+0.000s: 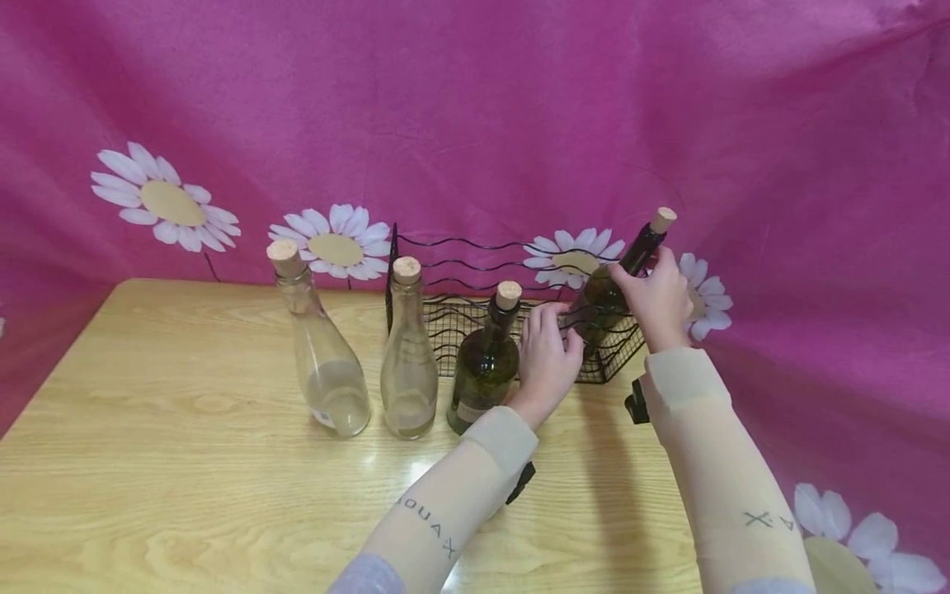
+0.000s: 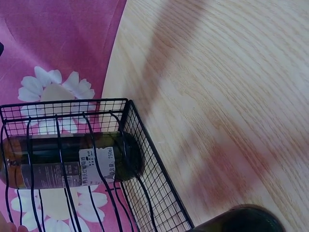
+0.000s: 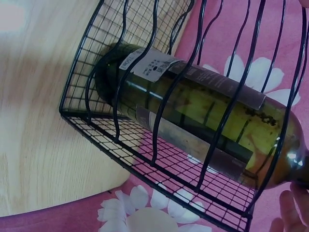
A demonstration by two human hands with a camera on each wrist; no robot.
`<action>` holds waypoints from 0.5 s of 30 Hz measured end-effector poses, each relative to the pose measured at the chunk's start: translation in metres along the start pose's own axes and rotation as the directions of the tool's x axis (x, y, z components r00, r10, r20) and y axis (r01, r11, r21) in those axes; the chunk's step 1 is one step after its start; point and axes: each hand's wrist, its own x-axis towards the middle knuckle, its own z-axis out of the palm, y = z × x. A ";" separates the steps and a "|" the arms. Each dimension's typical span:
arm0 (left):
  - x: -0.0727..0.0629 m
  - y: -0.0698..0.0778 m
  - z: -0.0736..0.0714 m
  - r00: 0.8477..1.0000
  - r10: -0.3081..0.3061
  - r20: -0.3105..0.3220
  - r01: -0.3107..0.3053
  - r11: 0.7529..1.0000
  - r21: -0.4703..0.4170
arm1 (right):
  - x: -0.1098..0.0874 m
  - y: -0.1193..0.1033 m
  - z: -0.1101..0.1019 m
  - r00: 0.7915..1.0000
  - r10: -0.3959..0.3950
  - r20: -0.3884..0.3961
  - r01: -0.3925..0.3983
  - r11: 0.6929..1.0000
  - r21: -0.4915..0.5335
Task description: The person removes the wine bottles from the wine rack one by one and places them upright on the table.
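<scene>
My right hand (image 1: 659, 301) grips the neck of a dark green wine bottle (image 1: 603, 297) topped with a cork (image 1: 663, 219). Its body stands tilted inside the right end of a black wire basket (image 1: 390, 280). Through the wavy wires, the right wrist view shows the labelled bottle body (image 3: 198, 116). My left hand (image 1: 547, 359) holds the basket's front upper wires, just left of that bottle; its fingertips lie partly behind the wires. Close beside my left hand, another corked green bottle (image 1: 475, 371) stands upright in front of the basket.
Two clear corked bottles, one at far left (image 1: 337, 384) and one nearer the basket (image 1: 411, 371), stand on the wooden table (image 1: 185, 462). A pink cloth (image 1: 460, 107) printed with white daisies hangs behind and along the right side.
</scene>
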 end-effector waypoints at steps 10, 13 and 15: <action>0.000 -0.001 0.000 1.000 0.006 -0.004 -0.006 1.000 0.012 | 0.006 0.002 0.007 0.998 -0.055 -0.035 0.056 0.998 0.021; 0.000 -0.001 0.001 1.000 0.017 -0.008 -0.017 1.000 0.013 | 0.008 0.004 0.008 0.998 -0.058 -0.037 0.059 0.998 0.026; -0.001 -0.001 0.002 1.000 0.021 -0.010 -0.021 1.000 0.013 | 0.009 0.004 0.008 0.998 -0.056 -0.039 0.057 0.998 0.029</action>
